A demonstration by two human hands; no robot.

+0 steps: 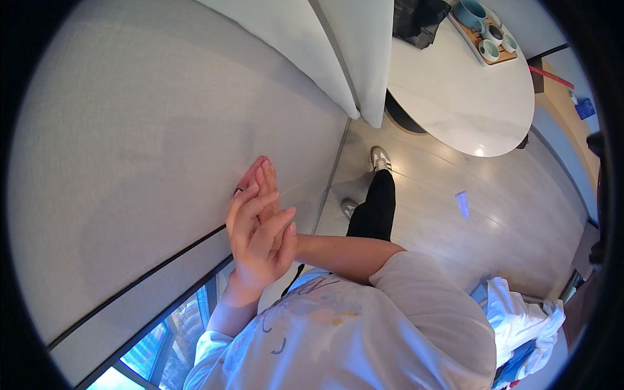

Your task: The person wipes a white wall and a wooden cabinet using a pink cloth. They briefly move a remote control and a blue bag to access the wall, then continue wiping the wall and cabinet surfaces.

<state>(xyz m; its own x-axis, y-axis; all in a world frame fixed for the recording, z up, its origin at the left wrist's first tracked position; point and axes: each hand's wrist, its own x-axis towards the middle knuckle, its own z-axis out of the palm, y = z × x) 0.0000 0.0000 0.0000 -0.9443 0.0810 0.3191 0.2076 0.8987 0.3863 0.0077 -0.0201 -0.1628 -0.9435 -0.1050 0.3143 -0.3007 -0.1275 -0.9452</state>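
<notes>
- Left hand [260,244] flat, fingers [266,205] spread and released, grasping nothing, laid over right hand [260,179].
- Right hand fingers straight, pressed on grey roller blind [149,149], just above its dark bottom bar [140,275].
- Window [162,341] below.
- White round counter [461,97] with cup tray [484,32], well apart.

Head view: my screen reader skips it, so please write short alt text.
Two bare hands, left hand over right hand, press flat on a pale grey fabric roller blind above a window. Beyond stand a white oval table with a tray of cups and a grey wood floor.
</notes>
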